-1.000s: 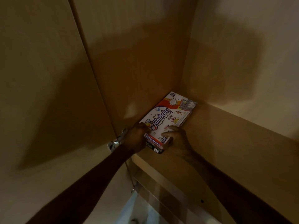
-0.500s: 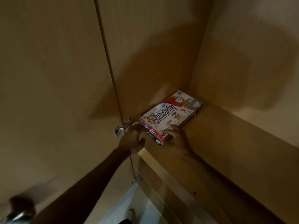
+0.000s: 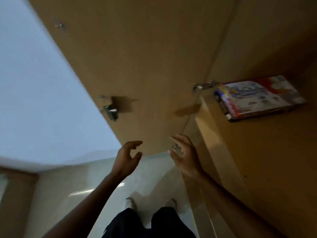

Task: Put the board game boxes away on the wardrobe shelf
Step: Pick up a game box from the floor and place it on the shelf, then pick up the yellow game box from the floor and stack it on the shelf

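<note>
Board game box (image 3: 259,97) lies flat on the wardrobe shelf (image 3: 257,152), at its front left corner, one short end towards the front edge and just beside the metal hinge (image 3: 204,85). Lid is up, with red, white and blue print too blurred to read. I can't tell whether it's one box or two stacked. Your left hand (image 3: 127,160) and right hand (image 3: 186,157) are both well apart from the box, below the shelf's front edge and in front of the open wardrobe door (image 3: 137,57). Palms face each other, fingers loosely spread and slightly curled, gripping nothing, with a gap between the two hands. A metal latch (image 3: 109,109) sits on the door's left edge. A pale wall (image 3: 34,83) shows left of the door. Glossy floor (image 3: 85,186) is below, with your shoes (image 3: 129,204) at the bottom centre.
</note>
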